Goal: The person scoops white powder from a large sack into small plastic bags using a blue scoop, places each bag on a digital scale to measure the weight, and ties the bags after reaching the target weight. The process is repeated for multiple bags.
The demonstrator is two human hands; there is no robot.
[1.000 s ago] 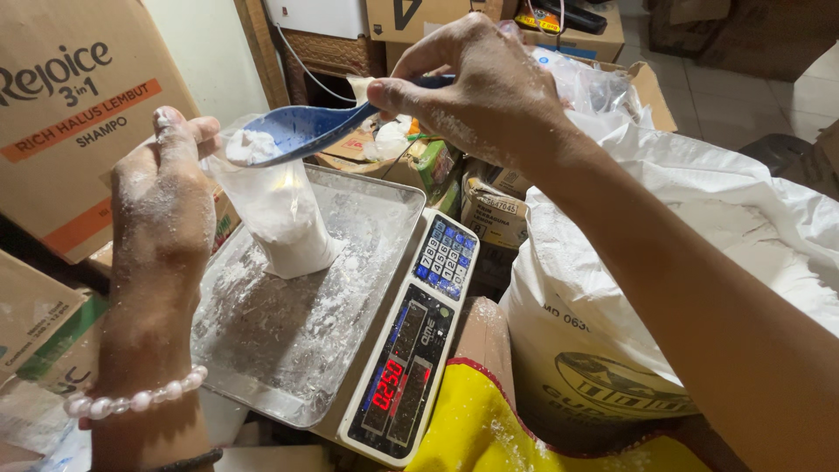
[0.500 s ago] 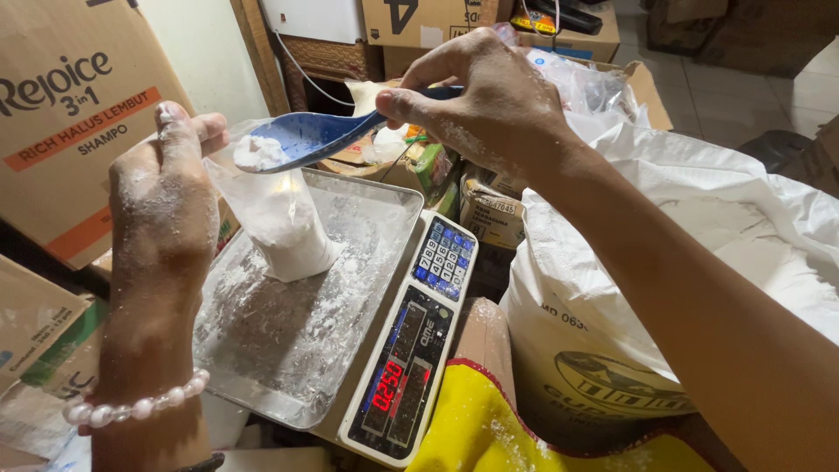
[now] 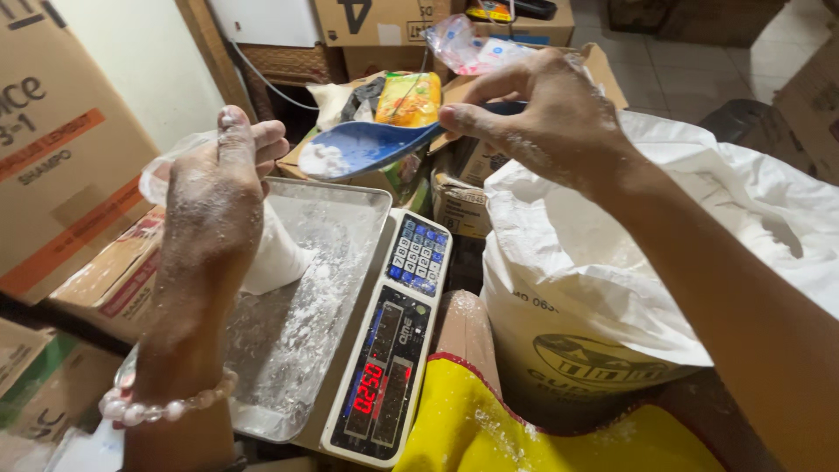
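Cardboard cartons are crowding the background of this cramped storeroom, with a large brown cardboard box with an orange stripe (image 3: pixel 61 149) standing at the far left against a pale wall. Just right of it, the left hand (image 3: pixel 214 205), dusted with white powder and wearing a pale pearl-bead bracelet (image 3: pixel 166 407) at the wrist, is clenching its grip on the upper part of a clear plastic bag partly filled with white powder (image 3: pixel 275 253). That bag is sitting upright on the flat metal weighing tray (image 3: pixel 350 218) of a digital scale, and loose powder is lying scattered across the tray. Beside the tray, the white scale front with blue keypad and red lit digits (image 3: pixel 389 350) is angling toward the person. Above the tray's far edge, a blue plastic scoop (image 3: pixel 371 144) is hovering, carrying a small heap of white powder near its tip, apart from the bag and to its right. The right hand (image 3: pixel 551 122) is pinching the scoop's handle, thumb and fingers closing on it. Below that arm, a large white woven sack with a printed emblem (image 3: pixel 594 288) is standing open, near the scale. A yellow cloth with red trim (image 3: pixel 516 419) is showing at the bottom.
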